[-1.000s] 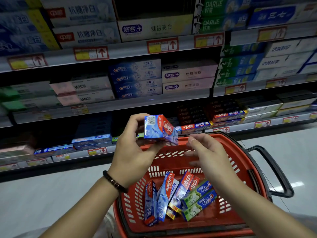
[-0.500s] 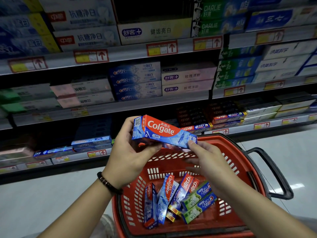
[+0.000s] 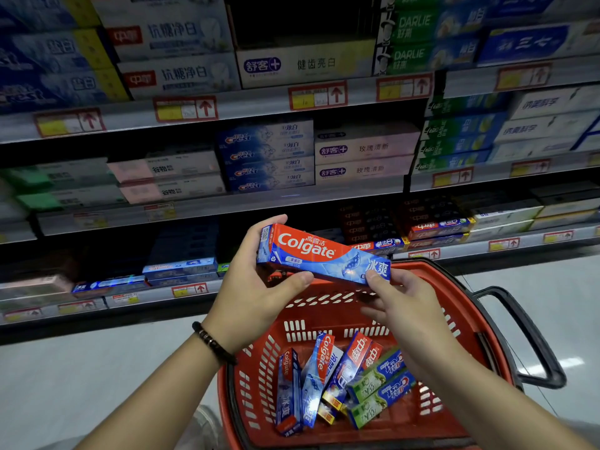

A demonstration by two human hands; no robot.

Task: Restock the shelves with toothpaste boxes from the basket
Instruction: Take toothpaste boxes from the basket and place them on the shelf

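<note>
Held box point(image 3: 324, 254), ctr: "Colgate", 高露洁, and 冰爽 at its 3 o'clock end. Basket point(image 3: 328, 311), 6 o'clock: two Colgate boxes point(image 3: 319, 368), a red 中华 box point(image 3: 355, 355), green boxes point(image 3: 370, 383) w/ "Crest". Top shelf point(image 3: 259, 100): 11 o'clock, pale packs point(image 3: 175, 74), 中华 抗糖净白; 12 o'clock, white pack point(image 3: 305, 63), 舒客+ 健齿亮白; 1 o'clock, green packs point(image 3: 412, 37), "DARLIE". Mid shelf point(image 3: 259, 203): blue packs point(image 3: 266, 157), "Crest"; at their 3 o'clock, pink packs point(image 3: 363, 149), 舒客+ 玫瑰清新. Shelf-edge tags point(image 3: 185, 108): red up arrows, prices unreadable.
</note>
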